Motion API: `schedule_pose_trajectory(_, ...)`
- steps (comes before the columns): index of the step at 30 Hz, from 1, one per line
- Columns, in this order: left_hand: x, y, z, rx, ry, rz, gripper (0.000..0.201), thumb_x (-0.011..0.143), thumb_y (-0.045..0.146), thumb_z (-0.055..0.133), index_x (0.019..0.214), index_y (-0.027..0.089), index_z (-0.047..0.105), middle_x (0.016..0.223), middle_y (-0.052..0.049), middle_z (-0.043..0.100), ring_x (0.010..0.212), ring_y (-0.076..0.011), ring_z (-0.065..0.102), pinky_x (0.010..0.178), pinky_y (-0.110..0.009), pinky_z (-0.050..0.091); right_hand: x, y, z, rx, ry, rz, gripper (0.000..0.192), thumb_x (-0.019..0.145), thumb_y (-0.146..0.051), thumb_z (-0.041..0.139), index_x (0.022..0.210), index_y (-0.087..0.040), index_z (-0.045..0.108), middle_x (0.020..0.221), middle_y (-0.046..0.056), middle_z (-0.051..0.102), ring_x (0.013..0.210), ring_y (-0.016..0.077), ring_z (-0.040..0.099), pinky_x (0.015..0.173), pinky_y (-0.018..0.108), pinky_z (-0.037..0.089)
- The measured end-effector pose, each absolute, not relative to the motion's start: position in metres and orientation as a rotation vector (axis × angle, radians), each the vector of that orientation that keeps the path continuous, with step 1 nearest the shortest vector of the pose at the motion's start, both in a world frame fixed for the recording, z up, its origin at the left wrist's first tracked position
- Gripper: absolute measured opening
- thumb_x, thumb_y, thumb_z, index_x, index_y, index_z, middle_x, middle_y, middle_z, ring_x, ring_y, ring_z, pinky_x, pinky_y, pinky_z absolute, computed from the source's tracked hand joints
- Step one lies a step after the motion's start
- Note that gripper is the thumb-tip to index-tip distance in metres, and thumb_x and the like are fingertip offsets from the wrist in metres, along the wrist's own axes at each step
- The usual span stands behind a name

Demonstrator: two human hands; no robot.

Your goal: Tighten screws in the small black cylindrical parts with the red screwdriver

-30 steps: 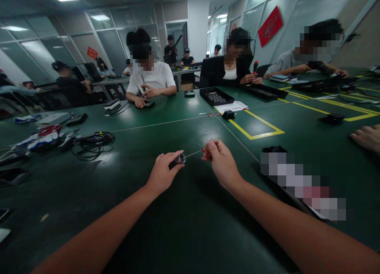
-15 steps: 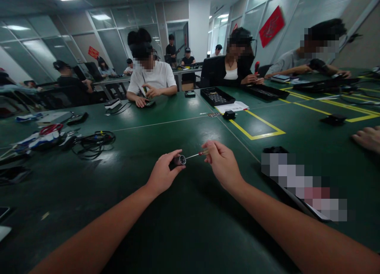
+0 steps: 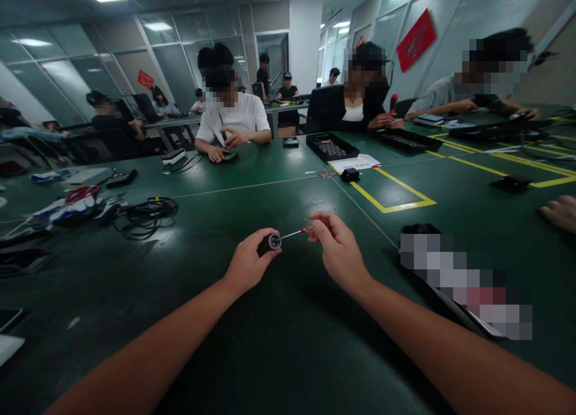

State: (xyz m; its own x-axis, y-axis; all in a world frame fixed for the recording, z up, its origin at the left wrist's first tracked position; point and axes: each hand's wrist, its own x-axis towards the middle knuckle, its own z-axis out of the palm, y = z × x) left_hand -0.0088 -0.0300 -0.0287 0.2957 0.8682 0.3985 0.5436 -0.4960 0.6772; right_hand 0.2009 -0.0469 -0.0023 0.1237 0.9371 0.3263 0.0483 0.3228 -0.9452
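Left hand (image 3: 246,262) grips cylinder (image 3: 271,241) (right hand (image 3: 338,250) pinches screwdriver (image 3: 296,232)).

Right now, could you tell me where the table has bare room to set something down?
Bare green table between the forearms, and between the cable bundle and left hand. Crowded at the far left edge, and beside the right hand.

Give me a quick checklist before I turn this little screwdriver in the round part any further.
1. Left hand pinches the small round part: ok.
2. Right hand holds the screwdriver by its handle: ok.
3. Screwdriver tip reaches the part's face: ok.
4. Tip seated in a screw: cannot tell, too small.
5. Green table under the hands bare: ok.
6. Cable bundle apart from the hands: ok.
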Motion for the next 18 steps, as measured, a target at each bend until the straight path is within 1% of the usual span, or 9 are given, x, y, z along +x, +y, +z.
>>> schedule_pose_trajectory(2, -0.0086, -0.0305, -0.0281, 2.148, 1.251, 1.056, 0.028, 0.09, 0.021, 0.071, 0.118, 0.022, 0.068, 0.117, -0.005, 0.073, 0.109, -0.0237, 0.069, 0.1, -0.041, 0.053, 0.2006, -0.0477, -0.0023, -1.032, -1.283, 0.874, 0.027, 0.095, -0.048, 0.057, 0.1, -0.023, 0.065, 0.079, 0.001, 0.065, 0.072, 0.0178, 0.06, 0.066, 0.032, 0.048)
schedule_pose_trajectory(4, -0.0086, -0.0303, -0.0287, 2.143, 1.26, 1.051, 0.033, 0.089, 0.02, 0.071, 0.122, 0.022, 0.067, 0.12, -0.006, 0.073, 0.112, -0.0243, 0.068, 0.102, -0.042, 0.052, 0.2008, -0.0484, -0.0014, -1.062, -1.319, 0.863, 0.034, 0.098, -0.052, 0.052, 0.091, -0.022, 0.066, 0.067, -0.001, 0.057, 0.063, 0.0163, 0.055, 0.059, 0.031, 0.043)
schedule_pose_trajectory(6, -0.0088, -0.0297, -0.0298, 2.148, 1.262, 1.049, 0.038, 0.089, 0.02, 0.071, 0.126, 0.022, 0.067, 0.125, -0.007, 0.072, 0.117, -0.025, 0.067, 0.105, -0.044, 0.051, 0.2012, -0.0486, -0.0003, -1.095, -1.336, 0.847, 0.038, 0.099, -0.054, 0.051, 0.086, -0.022, 0.066, 0.063, -0.002, 0.055, 0.058, 0.0153, 0.051, 0.054, 0.03, 0.04)
schedule_pose_trajectory(8, -0.009, -0.029, -0.0307, 2.163, 1.249, 1.058, 0.037, 0.09, 0.02, 0.071, 0.127, 0.022, 0.067, 0.126, -0.008, 0.072, 0.119, -0.0253, 0.066, 0.107, -0.045, 0.05, 0.2016, -0.0481, 0.0001, -1.091, -1.316, 0.846, 0.032, 0.096, -0.051, 0.055, 0.09, -0.022, 0.066, 0.069, 0.0, 0.062, 0.06, 0.0158, 0.054, 0.056, 0.03, 0.042)
schedule_pose_trajectory(10, -0.0093, -0.0287, -0.0306, 2.177, 1.237, 1.066, 0.034, 0.091, 0.021, 0.07, 0.125, 0.021, 0.069, 0.124, -0.008, 0.072, 0.118, -0.0253, 0.067, 0.107, -0.045, 0.05, 0.2018, -0.0476, -0.0004, -1.046, -1.278, 0.863, 0.026, 0.094, -0.046, 0.059, 0.099, -0.022, 0.065, 0.082, 0.002, 0.068, 0.07, 0.0174, 0.06, 0.064, 0.031, 0.047)
schedule_pose_trajectory(11, -0.0094, -0.0288, -0.0303, 2.18, 1.235, 1.068, 0.033, 0.091, 0.022, 0.069, 0.124, 0.021, 0.069, 0.124, -0.008, 0.072, 0.117, -0.0253, 0.067, 0.106, -0.045, 0.05, 0.2018, -0.0475, -0.0007, -1.026, -1.266, 0.872, 0.025, 0.094, -0.045, 0.059, 0.101, -0.022, 0.065, 0.085, 0.003, 0.068, 0.074, 0.0182, 0.062, 0.068, 0.032, 0.049)
schedule_pose_trajectory(13, -0.0096, -0.0294, -0.0291, 2.188, 1.23, 1.055, 0.033, 0.091, 0.022, 0.07, 0.124, 0.021, 0.069, 0.124, -0.008, 0.072, 0.117, -0.0253, 0.067, 0.106, -0.045, 0.051, 0.2018, -0.0481, -0.0009, -1.027, -1.278, 0.876, 0.025, 0.095, -0.047, 0.057, 0.099, -0.023, 0.064, 0.082, 0.002, 0.065, 0.075, 0.0184, 0.061, 0.069, 0.033, 0.048)
schedule_pose_trajectory(16, -0.0101, -0.0306, -0.0278, 2.209, 1.207, 1.017, 0.033, 0.091, 0.022, 0.07, 0.124, 0.022, 0.069, 0.124, -0.007, 0.072, 0.117, -0.025, 0.067, 0.106, -0.045, 0.051, 0.2018, -0.0499, 0.0, -1.108, -1.344, 0.813, 0.034, 0.099, -0.053, 0.052, 0.087, -0.024, 0.065, 0.068, -0.001, 0.057, 0.062, 0.0169, 0.053, 0.06, 0.032, 0.043)
schedule_pose_trajectory(18, -0.0103, -0.0308, -0.0279, 2.216, 1.202, 1.019, 0.034, 0.091, 0.021, 0.07, 0.125, 0.022, 0.069, 0.124, -0.007, 0.072, 0.117, -0.0248, 0.067, 0.106, -0.045, 0.051, 0.2013, -0.0507, 0.0003, -1.114, -1.349, 0.773, 0.032, 0.098, -0.051, 0.054, 0.088, -0.023, 0.066, 0.068, -0.001, 0.059, 0.063, 0.0173, 0.055, 0.061, 0.032, 0.043)
